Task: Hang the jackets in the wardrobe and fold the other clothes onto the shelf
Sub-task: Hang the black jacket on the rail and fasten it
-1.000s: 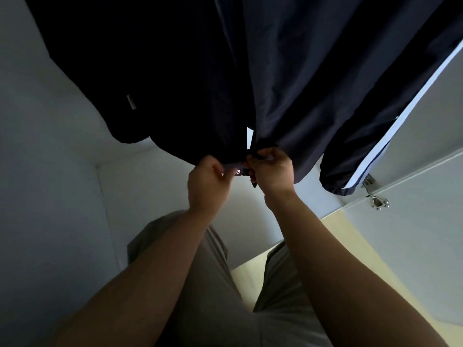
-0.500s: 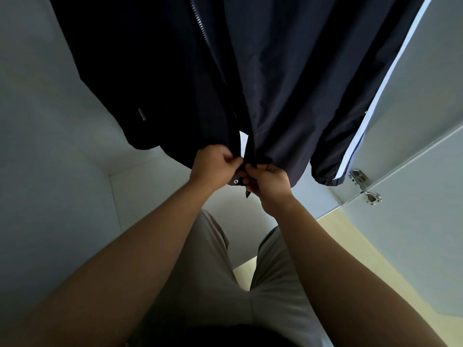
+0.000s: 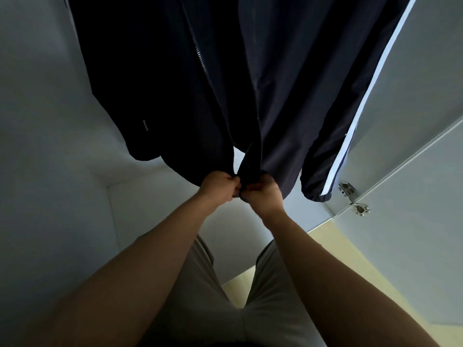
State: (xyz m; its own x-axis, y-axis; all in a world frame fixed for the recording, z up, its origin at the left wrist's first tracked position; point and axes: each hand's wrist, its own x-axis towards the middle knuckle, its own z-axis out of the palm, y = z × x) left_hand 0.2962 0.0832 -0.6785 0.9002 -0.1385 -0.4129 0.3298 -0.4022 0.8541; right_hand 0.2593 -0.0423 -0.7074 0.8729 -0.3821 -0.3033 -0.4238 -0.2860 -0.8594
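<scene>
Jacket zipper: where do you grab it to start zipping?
At the hem, from below. The jacket hangs with its two front edges meeting at the bottom, so the left hand pinches one edge and the right hand the other, where the zipper ends.

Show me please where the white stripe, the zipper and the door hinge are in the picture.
white stripe (image 3: 370,88), head view, middle of the stripe on the sleeve.
zipper (image 3: 200,56), head view, teeth on the jacket front.
door hinge (image 3: 347,189), head view, upper metal plate.
</scene>
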